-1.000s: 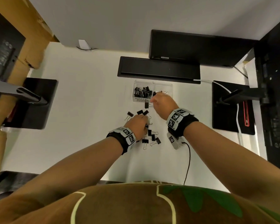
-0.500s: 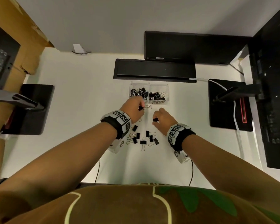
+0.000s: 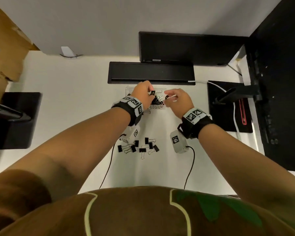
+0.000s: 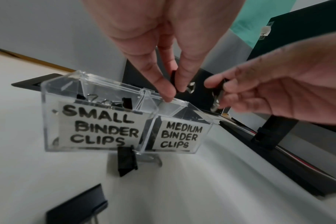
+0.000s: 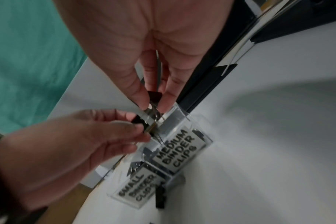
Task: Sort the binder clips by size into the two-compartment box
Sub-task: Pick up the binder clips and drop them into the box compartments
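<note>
Nearest the person, a loose cluster of unsorted binder clips (image 3: 140,146) lies on the white tabletop (image 3: 75,99), between two trailing cables. Beyond it, one stray clip (image 4: 126,160) rests just against the front wall of the clear two-compartment box (image 4: 98,121), whose left cell is labelled for small clips and whose right cell for medium. Above the box, the left hand (image 3: 143,94) pinches a black clip (image 4: 175,81) between thumb and fingertips, over the divider or just to its medium side; which cell lies directly beneath cannot be told. The right hand (image 3: 177,101) likewise pinches a second clip (image 5: 154,97) by its body, wire handles pointing down, above the medium cell. Both cells already hold clips. To release well, each hand should probably settle squarely over its intended cell, clear of the divider and of the other hand, and let go low, so the clip neither bounces out nor lands in the wrong cell. Farthest back stands a black bar (image 3: 152,72).
</note>
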Available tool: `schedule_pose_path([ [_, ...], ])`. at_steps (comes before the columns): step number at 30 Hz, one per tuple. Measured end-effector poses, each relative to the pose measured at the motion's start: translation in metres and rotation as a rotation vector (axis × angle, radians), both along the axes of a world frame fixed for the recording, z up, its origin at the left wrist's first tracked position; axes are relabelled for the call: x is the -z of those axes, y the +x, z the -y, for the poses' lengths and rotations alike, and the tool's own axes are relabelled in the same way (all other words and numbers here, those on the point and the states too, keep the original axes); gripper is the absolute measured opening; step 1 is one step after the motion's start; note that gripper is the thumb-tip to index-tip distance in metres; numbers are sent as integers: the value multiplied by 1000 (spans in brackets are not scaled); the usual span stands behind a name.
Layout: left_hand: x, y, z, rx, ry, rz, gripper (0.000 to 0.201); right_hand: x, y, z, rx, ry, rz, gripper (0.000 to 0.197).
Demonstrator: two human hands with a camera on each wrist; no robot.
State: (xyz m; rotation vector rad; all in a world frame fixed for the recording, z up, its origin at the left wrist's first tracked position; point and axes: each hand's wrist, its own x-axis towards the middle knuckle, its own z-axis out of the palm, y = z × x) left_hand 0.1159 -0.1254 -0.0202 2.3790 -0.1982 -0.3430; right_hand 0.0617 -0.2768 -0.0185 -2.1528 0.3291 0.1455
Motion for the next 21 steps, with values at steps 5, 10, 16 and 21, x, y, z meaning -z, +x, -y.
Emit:
schedule_pose_path([
  [5, 5, -12, -14, -18, -26, -2, 24, -1, 25, -5, -6, -119, 38, 28],
  [10, 12, -29, -39, 17, -3, -9, 22, -1, 33, -18, -93, -233, 10, 28],
  [16, 32, -54, -70, 156, 233, -62, 20, 5, 15, -53, -404, -340, 41, 25],
  [21, 47, -70, -82, 253, 394, -103, 54, 27, -8, -81, -730, -517, -72, 39],
])
